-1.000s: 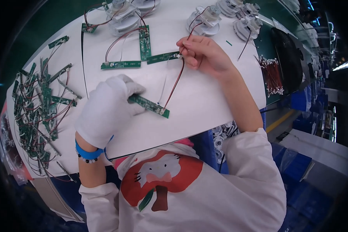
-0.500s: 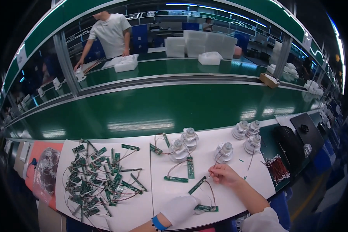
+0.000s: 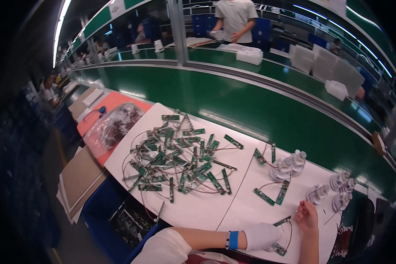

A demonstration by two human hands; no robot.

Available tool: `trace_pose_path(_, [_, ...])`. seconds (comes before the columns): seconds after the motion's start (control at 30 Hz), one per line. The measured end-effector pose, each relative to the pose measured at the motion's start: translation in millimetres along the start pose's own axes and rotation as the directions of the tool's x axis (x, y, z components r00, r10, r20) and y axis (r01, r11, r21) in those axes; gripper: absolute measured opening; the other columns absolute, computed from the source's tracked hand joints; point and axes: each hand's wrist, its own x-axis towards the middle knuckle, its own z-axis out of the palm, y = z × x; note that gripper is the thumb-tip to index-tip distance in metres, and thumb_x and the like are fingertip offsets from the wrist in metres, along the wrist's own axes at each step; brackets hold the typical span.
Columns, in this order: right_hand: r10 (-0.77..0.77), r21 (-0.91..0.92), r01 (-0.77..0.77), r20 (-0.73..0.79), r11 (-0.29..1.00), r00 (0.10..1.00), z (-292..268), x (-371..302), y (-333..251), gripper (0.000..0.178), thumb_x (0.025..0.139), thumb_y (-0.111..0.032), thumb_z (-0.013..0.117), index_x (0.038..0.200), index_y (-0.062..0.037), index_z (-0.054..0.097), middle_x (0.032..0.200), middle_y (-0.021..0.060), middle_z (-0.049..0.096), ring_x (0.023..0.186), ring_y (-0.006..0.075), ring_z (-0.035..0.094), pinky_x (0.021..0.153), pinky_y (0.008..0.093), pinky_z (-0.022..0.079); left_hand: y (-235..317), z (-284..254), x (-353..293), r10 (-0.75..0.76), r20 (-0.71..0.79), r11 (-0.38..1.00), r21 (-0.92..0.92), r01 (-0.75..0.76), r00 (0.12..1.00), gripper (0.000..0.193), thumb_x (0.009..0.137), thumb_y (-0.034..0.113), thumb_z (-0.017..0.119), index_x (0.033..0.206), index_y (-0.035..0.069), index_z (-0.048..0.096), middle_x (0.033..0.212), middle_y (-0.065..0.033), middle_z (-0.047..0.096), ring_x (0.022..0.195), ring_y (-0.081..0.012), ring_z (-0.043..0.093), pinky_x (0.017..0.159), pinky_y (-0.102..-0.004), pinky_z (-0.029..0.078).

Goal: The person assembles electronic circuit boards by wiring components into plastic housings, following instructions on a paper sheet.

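Observation:
My left hand [image 3: 260,236], in a white glove with a blue wristband behind it, is low over the white work surface [image 3: 233,220]. Its fingertips are closed at a small green circuit board [image 3: 279,249]. A thin wire loops from this board to a second narrow board [image 3: 282,221] just beyond the glove. To the right, my bare right hand [image 3: 307,214] is raised with its fingers curled together; what they hold, if anything, is too small to make out. Just beyond it stands a white round fitting [image 3: 317,192].
A heap of wired circuit boards [image 3: 180,158] covers the left half. Two boards [image 3: 264,196] lie near more white fittings [image 3: 290,165]. Left are a plastic bag [image 3: 119,123], cardboard [image 3: 81,178] and a blue bin [image 3: 105,220]. A person [image 3: 236,20] stands behind the green bench [image 3: 171,90].
The view has swung left, bringing the blue bin and cardboard into sight. My right hand has moved away from the narrow board. My left hand remains by the wired boards.

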Motion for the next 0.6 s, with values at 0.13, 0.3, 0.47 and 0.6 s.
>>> trace_pose_path(0.13, [0.021, -0.016, -0.021, 0.039, 1.0, 0.999, -2.7, 7.2, -1.5, 0.012, 0.084, -0.016, 0.05, 0.083, -0.0051, 0.054, 0.062, 0.0013, 0.054, 0.042, 0.0093, 0.041, 0.037, 0.0225, 0.031, 2.6, 27.5, 0.5, 0.043, -0.12, 0.999, -0.026, -0.046, 0.992, 0.02, 0.065, 0.019, 0.062, 0.065, 0.002, 0.053, 0.067, -0.0153, 0.051, 0.061, -0.033, 0.053, 0.054, -0.0403, 0.044])
trace_pose_path(0.3, [-0.014, -0.003, 0.014, -0.018, 1.0, 1.0, -8.5, -0.4, 4.2, 0.014, 0.084, -0.019, 0.05, 0.083, -0.0054, 0.054, 0.062, 0.0015, 0.054, 0.043, 0.0096, 0.041, 0.038, 0.0228, 0.032, 9.5, 16.9, -2.3, 0.04, -0.081, 0.997, -0.055, -0.045, 0.996, 0.021, 0.066, 0.022, 0.058, 0.063, 0.002, 0.053, 0.067, -0.0139, 0.049, 0.061, -0.0302, 0.052, 0.051, -0.0371, 0.043])
trace_pose_path(0.47, [0.011, -0.053, -0.009, 0.035, 0.999, 0.999, 13.3, 10.5, 1.0, 0.015, 0.085, -0.02, 0.049, 0.086, -0.0049, 0.053, 0.064, 0.0019, 0.05, 0.047, 0.0098, 0.042, 0.042, 0.0236, 0.034, 5.6, 15.8, -4.6, 0.117, -0.298, 0.985, 0.155, -0.073, 0.947, 0.014, 0.068, 0.016, 0.052, 0.07, 0.003, 0.055, 0.069, -0.0111, 0.051, 0.063, -0.0249, 0.054, 0.052, -0.0342, 0.044])
trace_pose_path(0.6, [-0.001, -0.093, 0.008, 0.071, 0.996, 0.997, 17.9, 12.6, 0.1, 0.018, 0.085, -0.018, 0.049, 0.091, -0.0015, 0.052, 0.068, 0.0026, 0.052, 0.049, 0.0094, 0.043, 0.044, 0.0226, 0.034, 3.7, 19.0, 3.1, 0.124, -0.201, 0.975, 0.206, -0.082, 0.972, 0.014, 0.066, 0.015, 0.054, 0.071, 0.003, 0.055, 0.068, -0.0119, 0.053, 0.064, -0.0249, 0.056, 0.055, -0.0336, 0.046])
